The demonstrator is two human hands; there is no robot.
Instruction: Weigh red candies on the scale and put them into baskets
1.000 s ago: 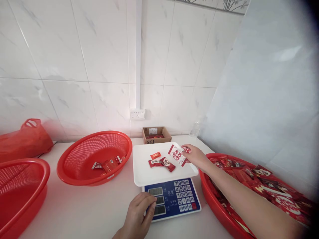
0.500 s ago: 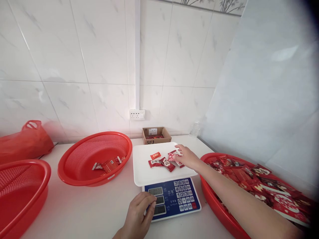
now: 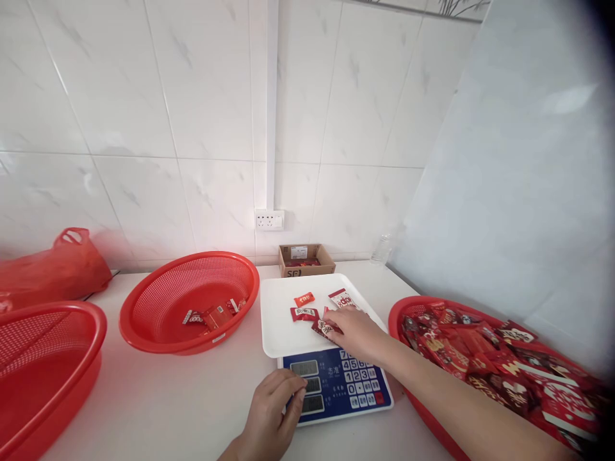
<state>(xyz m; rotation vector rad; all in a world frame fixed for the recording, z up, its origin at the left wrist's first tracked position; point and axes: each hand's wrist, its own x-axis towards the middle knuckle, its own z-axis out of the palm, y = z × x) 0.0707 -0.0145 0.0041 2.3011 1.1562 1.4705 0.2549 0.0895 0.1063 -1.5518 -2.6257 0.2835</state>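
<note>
A white tray (image 3: 279, 339) sits on a blue electronic scale (image 3: 336, 390). My right hand (image 3: 358, 331) reaches over the tray from the right, its fingers closed on a dark red snack packet (image 3: 325, 329). Around it on the tray lie a small orange-red packet (image 3: 304, 299), a red packet with a white label (image 3: 303, 314) and a red-and-white packet (image 3: 340, 298). A pink packet is partly covered by my right fingers. My left hand (image 3: 273, 410) is at the scale's displays, with fingers curled and thumb near the index finger; nothing shows between them.
On the right, a red basket (image 3: 401, 314) is heaped with red packets. Another red basket (image 3: 137, 342) holds several packets, and a third (image 3: 93, 320) is at the left edge. Behind are a cardboard box (image 3: 317, 269), a clear jar (image 3: 381, 250) and a red plastic bag (image 3: 57, 272).
My right hand has moved nearer along the tray, from the packets at its right side to the dark red packet. My left hand has stayed at the displays. The view has shifted slightly.
</note>
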